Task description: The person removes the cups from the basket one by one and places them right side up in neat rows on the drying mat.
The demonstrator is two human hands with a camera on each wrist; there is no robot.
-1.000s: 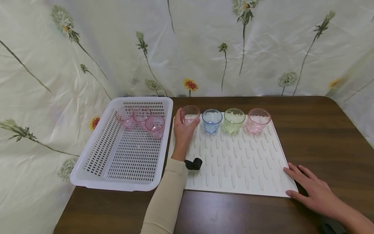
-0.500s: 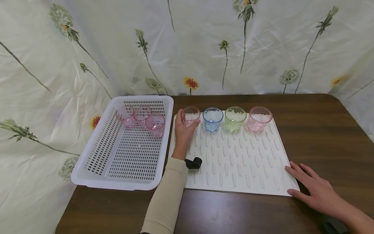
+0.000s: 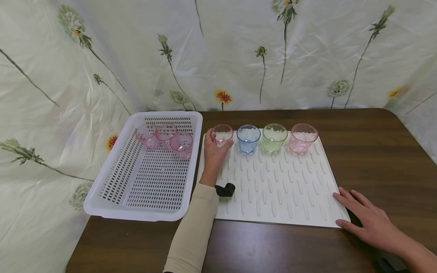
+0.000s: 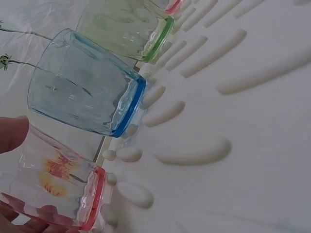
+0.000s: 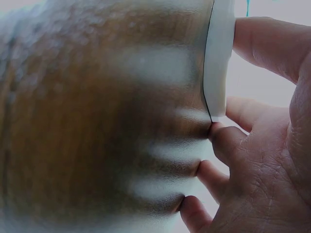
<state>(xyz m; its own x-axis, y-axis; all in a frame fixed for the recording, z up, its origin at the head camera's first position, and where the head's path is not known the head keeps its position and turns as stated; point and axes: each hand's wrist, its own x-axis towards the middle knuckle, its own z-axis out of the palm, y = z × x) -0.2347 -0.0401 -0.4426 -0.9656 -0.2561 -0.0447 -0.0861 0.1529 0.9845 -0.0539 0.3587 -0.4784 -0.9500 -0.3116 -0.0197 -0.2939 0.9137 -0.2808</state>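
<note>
My left hand [image 3: 215, 151] grips a clear pink glass [image 3: 223, 133] at the back left corner of a white ridged drying mat [image 3: 273, 189]. In the left wrist view the thumb and fingers wrap this pink glass [image 4: 58, 182], whose red base sits at the mat's ridges. To its right, in a row along the mat's back edge, stand a blue glass [image 3: 248, 139], a green glass [image 3: 274, 138] and another pink glass [image 3: 302, 138]. My right hand [image 3: 370, 223] rests with spread fingers at the mat's front right corner; in the right wrist view its fingertips touch mat and table.
A white perforated basket [image 3: 136, 216] stands left of the mat, with three pink glasses [image 3: 181, 142] at its back. Both lie on a dark wooden table [image 3: 375, 151]. Behind hangs a pale flowered curtain [image 3: 239, 57]. A black wrist device [image 3: 225, 190] sticks out from my left sleeve.
The view has tilted very slightly, so the scene sits a little higher. Both hands and all glasses keep their places; the left hand still holds the pink glass.
</note>
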